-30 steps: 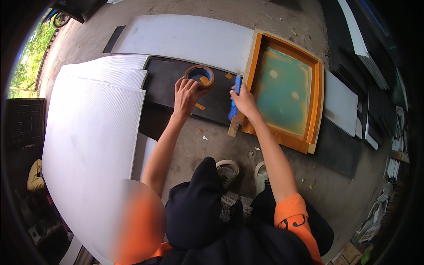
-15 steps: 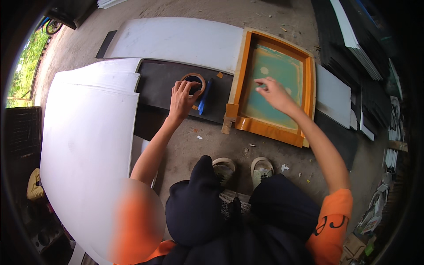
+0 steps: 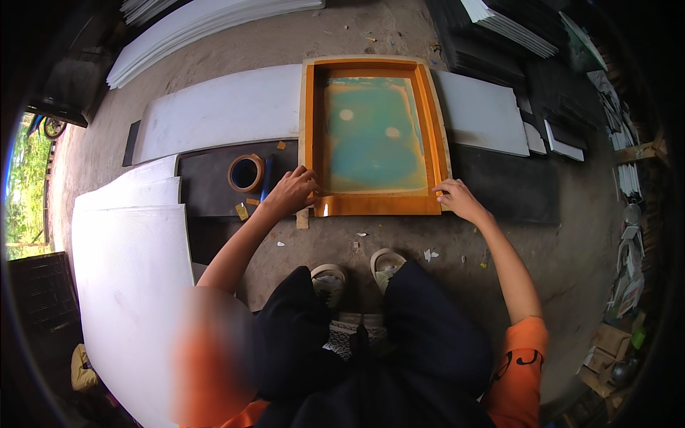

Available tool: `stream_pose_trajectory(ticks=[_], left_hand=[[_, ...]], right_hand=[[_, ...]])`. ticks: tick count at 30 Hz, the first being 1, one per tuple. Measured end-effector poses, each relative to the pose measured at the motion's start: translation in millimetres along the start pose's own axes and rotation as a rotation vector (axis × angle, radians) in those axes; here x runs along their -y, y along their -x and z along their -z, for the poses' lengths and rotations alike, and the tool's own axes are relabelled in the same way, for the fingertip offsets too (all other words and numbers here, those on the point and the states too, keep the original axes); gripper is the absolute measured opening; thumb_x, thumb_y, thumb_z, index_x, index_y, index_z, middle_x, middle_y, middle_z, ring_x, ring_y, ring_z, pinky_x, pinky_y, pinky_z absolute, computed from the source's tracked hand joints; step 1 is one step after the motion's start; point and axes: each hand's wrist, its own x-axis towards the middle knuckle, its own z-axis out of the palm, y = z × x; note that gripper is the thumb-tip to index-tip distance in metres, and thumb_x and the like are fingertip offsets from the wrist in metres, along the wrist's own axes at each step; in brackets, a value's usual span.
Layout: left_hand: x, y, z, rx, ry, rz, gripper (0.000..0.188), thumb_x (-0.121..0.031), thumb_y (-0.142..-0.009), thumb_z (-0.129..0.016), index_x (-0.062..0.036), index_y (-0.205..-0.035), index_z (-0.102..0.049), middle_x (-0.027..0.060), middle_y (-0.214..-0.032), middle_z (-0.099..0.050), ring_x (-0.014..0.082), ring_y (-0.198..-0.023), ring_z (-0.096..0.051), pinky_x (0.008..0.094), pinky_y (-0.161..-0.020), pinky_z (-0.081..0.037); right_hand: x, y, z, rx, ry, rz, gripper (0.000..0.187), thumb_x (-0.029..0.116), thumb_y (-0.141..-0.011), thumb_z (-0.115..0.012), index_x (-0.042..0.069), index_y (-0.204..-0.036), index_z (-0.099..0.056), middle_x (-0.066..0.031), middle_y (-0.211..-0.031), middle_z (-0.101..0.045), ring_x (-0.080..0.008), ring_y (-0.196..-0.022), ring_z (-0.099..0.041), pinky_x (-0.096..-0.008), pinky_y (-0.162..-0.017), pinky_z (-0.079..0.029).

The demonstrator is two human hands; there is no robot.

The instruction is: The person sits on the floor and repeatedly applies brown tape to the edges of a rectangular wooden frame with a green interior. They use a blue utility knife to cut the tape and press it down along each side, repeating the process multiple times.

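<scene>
A screen printing frame [image 3: 435, 143], with a wooden rim wrapped in glossy orange-brown tape and a green-blue mesh bearing two pale round spots, lies flat across boards. My left hand [image 3: 291, 191] is at its near left corner, its fingers curled over the taped rim. At the near right corner, my right hand [image 3: 462, 202] pinches the rim's edge between thumb and fingers. Left of my left hand lies a roll of brown tape [image 3: 234, 175] on a black board [image 3: 207, 167], with a blue slender tool [image 3: 267, 175], partly hidden, beside it.
Long white boards [image 3: 214, 107] stretch out on both sides of the frame. A stack of white sheets [image 3: 128, 285] covers the near left. More white sheets [image 3: 214, 28] and dark panels [image 3: 492, 50] lie farther back. Scraps [image 3: 429, 255] dot the concrete floor near my shoes [image 3: 387, 265].
My left hand has left the tape roll and moved right to the frame's near left corner. My right hand has come from above the mesh to the near right corner. The view has shifted.
</scene>
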Motion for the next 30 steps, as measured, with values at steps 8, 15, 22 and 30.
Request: stream_pose_trajectory(ticks=[8,15,22,30], left_hand=[[-1,-9,1,0.010,0.034,0.011,0.019,-0.027,-0.075,-0.067,-0.0110,-0.086,-0.066,0.0031,-0.099,-0.056,0.0210,-0.104,-0.047,0.0352,-0.089,-0.043],[8,-7,5,-0.076,0.272,0.006,0.022,-0.025,-0.072,-0.070,-0.0077,-0.085,-0.065,0.0057,-0.090,-0.060,0.0243,-0.098,-0.051,0.0353,-0.084,-0.044],[-8,6,44,-0.023,0.341,0.057,0.030,-0.027,-0.074,-0.069,-0.0022,-0.087,-0.062,0.0110,-0.081,-0.063,0.0248,-0.084,-0.058,0.0361,-0.076,-0.046],[-13,27,93,-0.157,0.420,0.111,0.027,-0.024,-0.072,-0.071,-0.0002,-0.079,-0.064,0.0120,-0.075,-0.066,0.0233,-0.069,-0.064,0.0330,-0.065,-0.050]], right_hand=[[-9,-16,-10,-0.048,-0.031,0.058,0.011,0.011,-0.071,-0.068,0.003,-0.077,-0.063,-0.0070,-0.080,-0.060,-0.0235,-0.083,-0.048,-0.0350,-0.077,-0.042],[0,-10,-4,-0.121,-0.063,0.027,0.013,0.012,-0.071,-0.069,0.003,-0.077,-0.061,-0.0096,-0.075,-0.058,-0.0251,-0.081,-0.050,-0.0360,-0.074,-0.043],[22,8,15,-0.119,0.022,0.000,0.011,0.011,-0.074,-0.067,0.005,-0.080,-0.062,-0.0147,-0.080,-0.052,-0.0292,-0.082,-0.052,-0.0376,-0.074,-0.043],[71,43,89,-0.267,-0.030,0.013,0.012,0.014,-0.075,-0.065,0.004,-0.080,-0.061,-0.0064,-0.072,-0.059,-0.0214,-0.070,-0.049,-0.0338,-0.068,-0.042]])
